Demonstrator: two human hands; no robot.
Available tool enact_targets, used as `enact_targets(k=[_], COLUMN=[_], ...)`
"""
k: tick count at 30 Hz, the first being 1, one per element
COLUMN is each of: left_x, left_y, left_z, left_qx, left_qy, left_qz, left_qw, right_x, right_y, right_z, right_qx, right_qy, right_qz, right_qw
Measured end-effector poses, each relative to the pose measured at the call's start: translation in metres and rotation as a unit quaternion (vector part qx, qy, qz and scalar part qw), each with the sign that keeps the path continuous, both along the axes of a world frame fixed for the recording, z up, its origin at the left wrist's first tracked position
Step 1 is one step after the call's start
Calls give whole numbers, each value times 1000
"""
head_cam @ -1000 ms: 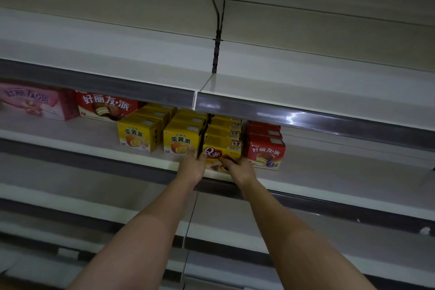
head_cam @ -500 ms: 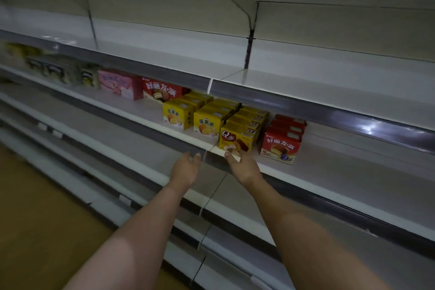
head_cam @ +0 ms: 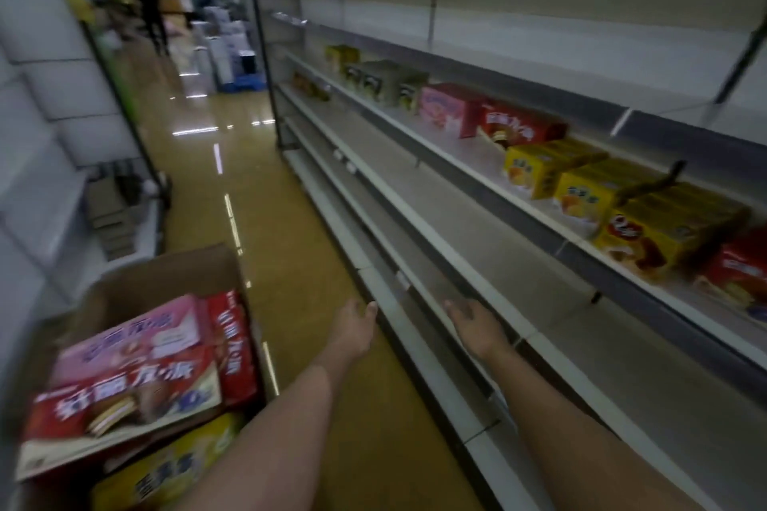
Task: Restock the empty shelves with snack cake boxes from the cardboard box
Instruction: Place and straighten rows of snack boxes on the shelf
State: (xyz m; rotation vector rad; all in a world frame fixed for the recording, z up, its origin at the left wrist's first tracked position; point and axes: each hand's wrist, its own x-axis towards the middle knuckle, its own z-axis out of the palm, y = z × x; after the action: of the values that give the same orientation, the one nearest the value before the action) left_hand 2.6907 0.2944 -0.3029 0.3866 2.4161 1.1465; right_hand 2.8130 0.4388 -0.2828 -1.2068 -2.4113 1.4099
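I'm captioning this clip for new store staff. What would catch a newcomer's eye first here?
The long run of bare shelves on the right stands out, with one row of yellow boxes and red boxes on a middle shelf. At lower left an open cardboard box holds a big red snack cake box under a pink one. Both the left hand and right hand reach forward, holding nothing.

Cardboard box matt brown; floor glossy; shelves smooth metal
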Motion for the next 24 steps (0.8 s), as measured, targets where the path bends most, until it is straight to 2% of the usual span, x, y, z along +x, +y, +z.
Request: enact_targets(k=[6, 11, 18, 24], left_x=[-27, -49, -82, -101], left_y=[-104, -190, -292, -340], left_z=[-30, -42, -56, -64], left_qx=[-15, -53, -84, -133], left_qy=[-20, 27, 36, 40], left_qz=[82, 165, 273, 353], left_qw=[996, 984, 958, 925], right_x=[-53, -96, -140, -170], right_y=[-88, -165, -247, -280], right_z=[-17, -32, -43, -59], right_qx=[-26, -35, -70, -103], right_qy=[-41, -81, -94, -108], right_qz=[100, 180, 212, 235], right_qw=[994, 980, 970, 961])
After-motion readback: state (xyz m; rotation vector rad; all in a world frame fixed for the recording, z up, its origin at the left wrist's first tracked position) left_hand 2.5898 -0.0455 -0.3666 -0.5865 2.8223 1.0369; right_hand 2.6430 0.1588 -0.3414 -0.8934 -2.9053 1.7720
